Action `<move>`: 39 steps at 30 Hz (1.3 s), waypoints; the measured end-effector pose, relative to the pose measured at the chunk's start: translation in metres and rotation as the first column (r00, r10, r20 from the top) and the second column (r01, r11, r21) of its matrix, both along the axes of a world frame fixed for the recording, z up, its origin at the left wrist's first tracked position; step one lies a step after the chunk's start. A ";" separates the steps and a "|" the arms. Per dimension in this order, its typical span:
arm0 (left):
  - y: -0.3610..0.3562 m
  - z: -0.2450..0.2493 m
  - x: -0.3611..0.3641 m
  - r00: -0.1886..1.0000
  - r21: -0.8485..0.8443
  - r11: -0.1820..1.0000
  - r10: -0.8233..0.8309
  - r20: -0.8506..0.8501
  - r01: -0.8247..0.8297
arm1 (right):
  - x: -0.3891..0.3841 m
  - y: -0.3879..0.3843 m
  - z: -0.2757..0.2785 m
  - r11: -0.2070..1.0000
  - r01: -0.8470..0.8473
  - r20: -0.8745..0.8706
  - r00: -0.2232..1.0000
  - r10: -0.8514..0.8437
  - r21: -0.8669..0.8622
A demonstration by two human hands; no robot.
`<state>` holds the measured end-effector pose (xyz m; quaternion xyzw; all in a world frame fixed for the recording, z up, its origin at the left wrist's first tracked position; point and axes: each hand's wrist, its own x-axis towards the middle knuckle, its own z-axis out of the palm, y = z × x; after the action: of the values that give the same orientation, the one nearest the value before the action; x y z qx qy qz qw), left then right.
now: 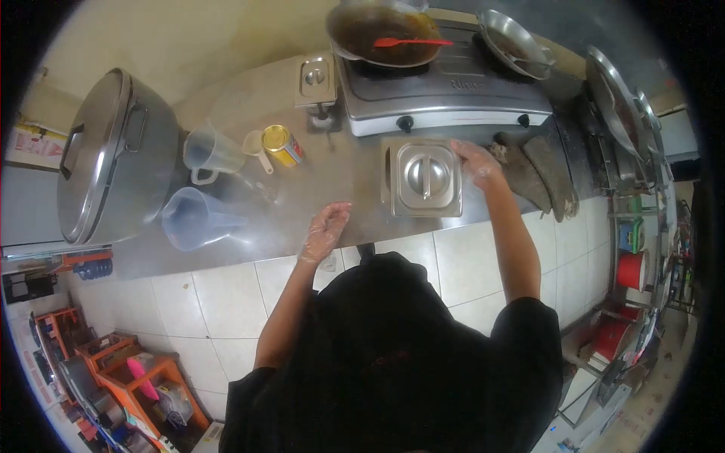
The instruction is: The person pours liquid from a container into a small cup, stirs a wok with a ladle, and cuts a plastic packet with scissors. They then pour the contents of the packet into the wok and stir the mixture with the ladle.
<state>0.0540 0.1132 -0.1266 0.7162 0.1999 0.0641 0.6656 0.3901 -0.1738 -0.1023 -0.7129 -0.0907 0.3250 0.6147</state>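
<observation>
A rectangular stainless steel food pan with a handled lid (427,183) sits on the steel counter near its front edge. My right hand (477,162), in a clear plastic glove, grips its far right corner and side, with the fingers partly hidden. My left hand (327,230), also gloved, hovers over the counter's front edge, left of the pan. Its fingers are loosely curled with nothing visible in them. Farther left on the counter (310,177) are a yellow-lidded can (282,146), a small measuring scoop (259,149) and two translucent plastic jugs (215,153).
Behind the pan is a gas stove (445,94) bearing a wok (362,34) with a red spatula (411,43), and a second pan (513,41). A big lidded pot (124,158) stands at left, a smaller lidded container (316,79) by the stove. Grey mitts (532,170) lie at right.
</observation>
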 end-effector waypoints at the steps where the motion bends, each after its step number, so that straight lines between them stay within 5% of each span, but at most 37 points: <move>1: -0.001 -0.002 0.007 1.000 -0.005 1.000 -0.021 -0.015 0.021 | 0.009 -0.001 -0.019 0.999 0.004 -0.033 0.999 -0.002 0.046; 5: -0.007 -0.034 0.034 0.999 -0.118 0.992 -0.047 0.020 0.049 | 0.026 0.002 -0.042 0.990 0.131 -0.283 0.953 -0.111 0.053; 7: -0.010 -0.034 0.048 0.994 -0.067 0.992 -0.107 -0.014 0.106 | 0.019 0.005 -0.026 0.998 0.066 -0.082 0.995 -0.064 0.018; 11: -0.019 0.008 0.061 0.974 -0.113 0.985 -0.146 -0.171 0.127 | 0.023 -0.005 -0.039 0.986 0.144 -0.100 0.986 -0.136 0.079; 13: -0.022 0.012 0.065 0.942 -0.416 0.906 -0.205 -0.265 0.080 | 0.024 -0.036 -0.080 0.999 -0.002 0.216 0.976 -0.005 0.034; 14: -0.023 0.012 0.068 0.945 -0.418 0.905 -0.199 -0.261 0.076 | 0.014 -0.042 -0.076 0.999 -0.032 0.315 0.948 0.044 -0.042; 17: -0.026 0.009 0.076 0.933 -0.393 0.913 -0.230 -0.278 0.108 | -0.074 -0.044 -0.038 0.968 0.245 0.018 0.969 -0.246 0.047; 21: -0.031 0.011 0.090 0.941 -0.326 0.941 -0.190 -0.281 0.093 | -0.127 -0.022 0.001 0.903 0.407 -0.009 0.911 -0.413 -0.139; 23: -0.034 0.010 0.101 0.943 -0.277 0.956 -0.172 -0.283 0.091 | -0.134 -0.018 0.009 0.863 0.294 0.186 0.954 -0.236 -0.410; 24: -0.035 0.003 0.108 0.948 -0.234 0.969 -0.146 -0.284 0.079 | -0.137 -0.013 0.017 0.860 0.305 0.188 0.951 -0.247 -0.410; 26: -0.034 -0.012 0.118 0.952 -0.187 0.979 -0.127 -0.279 0.076 | -0.140 -0.003 0.031 0.751 0.210 0.397 0.915 0.075 -0.626; 30: -0.022 -0.030 0.135 0.956 0.008 0.991 -0.129 -0.265 0.136 | -0.136 -0.010 0.006 0.782 0.192 0.462 0.877 0.134 -0.593; 32: -0.021 -0.042 0.134 0.940 0.042 0.986 -0.143 -0.309 0.164 | -0.126 -0.013 -0.010 0.954 0.256 -0.018 0.965 -0.261 -0.158; 34: -0.023 -0.063 0.131 0.953 -0.023 0.991 -0.136 -0.273 0.134 | -0.122 -0.018 -0.017 0.969 0.184 0.104 0.980 -0.168 -0.164; 35: -0.016 -0.058 0.126 0.959 -0.011 0.996 -0.090 -0.270 0.091 | -0.118 -0.017 -0.017 0.975 0.151 0.234 0.966 -0.110 -0.164; 37: -0.012 -0.032 0.106 0.970 -0.225 0.952 -0.229 -0.083 0.205 | -0.116 -0.019 0.005 0.972 0.081 0.160 0.986 -0.046 -0.222; 39: -0.008 0.053 0.086 0.981 -0.254 0.959 -0.159 -0.113 0.126 | -0.114 -0.009 0.046 0.974 0.011 0.096 0.995 0.012 -0.228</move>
<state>0.1399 0.1056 -0.0735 0.6435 0.1978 -0.0570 0.7372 0.2758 -0.1832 -0.0566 -0.7936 -0.0825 0.2986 0.5237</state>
